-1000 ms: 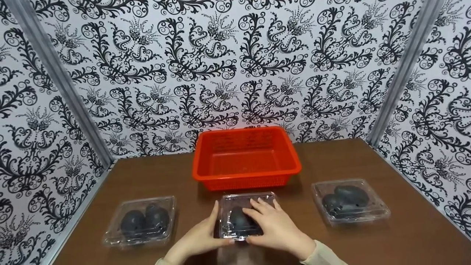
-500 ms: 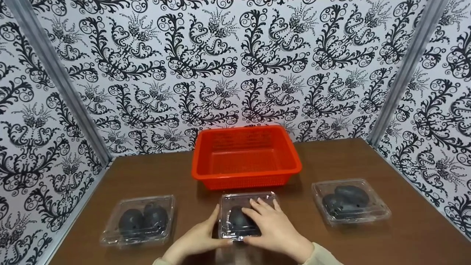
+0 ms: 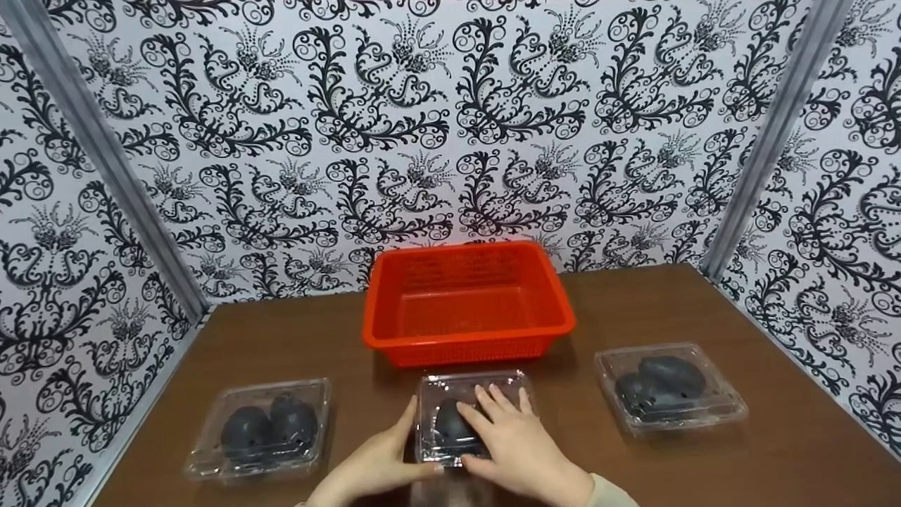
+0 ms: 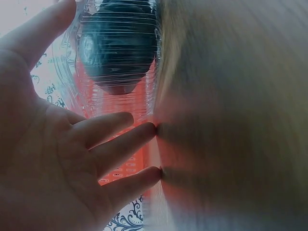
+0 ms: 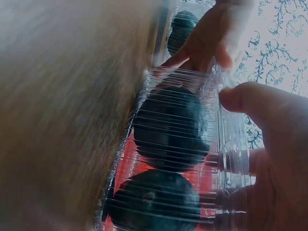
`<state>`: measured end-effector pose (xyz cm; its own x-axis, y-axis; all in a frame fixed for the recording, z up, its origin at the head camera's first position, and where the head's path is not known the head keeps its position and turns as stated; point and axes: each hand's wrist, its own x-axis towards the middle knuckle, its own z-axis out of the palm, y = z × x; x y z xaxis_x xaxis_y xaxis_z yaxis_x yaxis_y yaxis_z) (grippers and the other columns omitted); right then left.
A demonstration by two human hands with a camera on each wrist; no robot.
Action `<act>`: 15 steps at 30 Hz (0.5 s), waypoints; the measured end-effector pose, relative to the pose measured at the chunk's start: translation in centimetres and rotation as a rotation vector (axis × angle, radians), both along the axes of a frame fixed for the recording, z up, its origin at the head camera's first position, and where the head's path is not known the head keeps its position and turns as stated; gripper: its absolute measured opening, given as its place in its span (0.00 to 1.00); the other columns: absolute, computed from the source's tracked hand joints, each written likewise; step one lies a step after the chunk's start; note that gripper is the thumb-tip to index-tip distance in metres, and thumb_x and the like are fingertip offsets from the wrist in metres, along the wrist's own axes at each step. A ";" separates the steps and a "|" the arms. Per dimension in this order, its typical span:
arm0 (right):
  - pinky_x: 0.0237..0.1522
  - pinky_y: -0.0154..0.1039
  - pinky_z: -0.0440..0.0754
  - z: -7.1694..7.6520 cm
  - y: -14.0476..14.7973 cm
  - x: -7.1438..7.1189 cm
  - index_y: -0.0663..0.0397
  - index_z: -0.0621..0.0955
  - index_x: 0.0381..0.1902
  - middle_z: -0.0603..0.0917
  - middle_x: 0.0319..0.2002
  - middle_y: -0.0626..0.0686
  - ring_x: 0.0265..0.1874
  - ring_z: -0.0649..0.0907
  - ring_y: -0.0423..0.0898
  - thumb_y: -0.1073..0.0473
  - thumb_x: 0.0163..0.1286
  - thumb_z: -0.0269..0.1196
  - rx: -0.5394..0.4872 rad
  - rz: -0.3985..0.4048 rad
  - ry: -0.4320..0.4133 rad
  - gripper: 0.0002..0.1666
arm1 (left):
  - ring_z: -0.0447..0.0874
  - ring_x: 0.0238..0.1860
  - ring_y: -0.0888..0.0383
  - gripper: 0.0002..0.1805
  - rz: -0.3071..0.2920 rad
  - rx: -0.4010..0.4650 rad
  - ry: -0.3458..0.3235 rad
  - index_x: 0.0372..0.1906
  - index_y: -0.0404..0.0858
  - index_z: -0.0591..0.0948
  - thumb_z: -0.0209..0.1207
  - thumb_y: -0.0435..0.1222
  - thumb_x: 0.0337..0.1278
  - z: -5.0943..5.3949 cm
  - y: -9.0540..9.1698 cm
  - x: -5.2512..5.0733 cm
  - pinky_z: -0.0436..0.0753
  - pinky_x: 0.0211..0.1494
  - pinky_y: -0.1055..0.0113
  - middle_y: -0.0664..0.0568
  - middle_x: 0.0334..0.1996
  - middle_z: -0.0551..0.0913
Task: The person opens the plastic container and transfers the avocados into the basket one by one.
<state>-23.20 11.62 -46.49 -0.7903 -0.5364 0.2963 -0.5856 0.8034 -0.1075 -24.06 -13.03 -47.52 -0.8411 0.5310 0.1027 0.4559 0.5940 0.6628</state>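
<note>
Middle clear box (image 3: 450,384) sits on the brown table (image 3: 704,303), near and central, just in front of the red basket (image 3: 473,350). The left hand (image 3: 376,458) is at its left side, fingers straight and apart, thumb pointing right by the near edge; in the left wrist view two fingertips meet the tabletop and the thumb runs up to the top border. The right hand (image 3: 517,440) lies over the right part of the lid (image 3: 486,384), fingers spread and clamped on nothing, thumb at the near rim. It hides some contents: the head view plainly shows one dark oval (image 3: 450,422), the right wrist view two, through ribbed plastic. Whether the lid is fully seated is hard to tell. The left box (image 3: 246,394) and right box (image 3: 725,415) stand well apart, each holding dark ovals partly veiled by reflections. The right sleeve (image 3: 611,494) is mostly cut off.
</note>
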 end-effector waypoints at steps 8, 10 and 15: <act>0.59 0.72 0.62 -0.1 -0.2 0.0 0.38 0.73 0.66 0.72 0.64 0.63 0.63 0.71 0.62 0.40 0.64 0.59 0.013 0.005 0.041 0.33 | 0.76 0.56 0.39 0.60 0.009 -0.010 -0.012 0.75 0.32 0.44 0.66 0.55 0.50 0.3 0.0 0.0 0.75 0.57 0.44 0.31 0.62 0.71; 0.57 0.73 0.63 -0.3 -0.2 0.0 0.33 0.73 0.66 0.72 0.63 0.64 0.62 0.72 0.63 0.41 0.64 0.59 -0.002 0.021 0.059 0.31 | 0.76 0.56 0.39 0.59 0.007 -0.010 -0.012 0.76 0.33 0.44 0.65 0.56 0.51 0.2 0.0 0.0 0.76 0.57 0.45 0.32 0.62 0.71; 0.56 0.76 0.62 -0.6 -0.2 -0.1 0.26 0.73 0.65 0.72 0.63 0.65 0.61 0.72 0.66 0.42 0.67 0.59 -0.014 0.044 0.042 0.28 | 0.77 0.54 0.40 0.58 -0.008 -0.004 -0.027 0.76 0.34 0.43 0.64 0.56 0.53 0.1 -0.2 0.0 0.77 0.55 0.46 0.33 0.63 0.71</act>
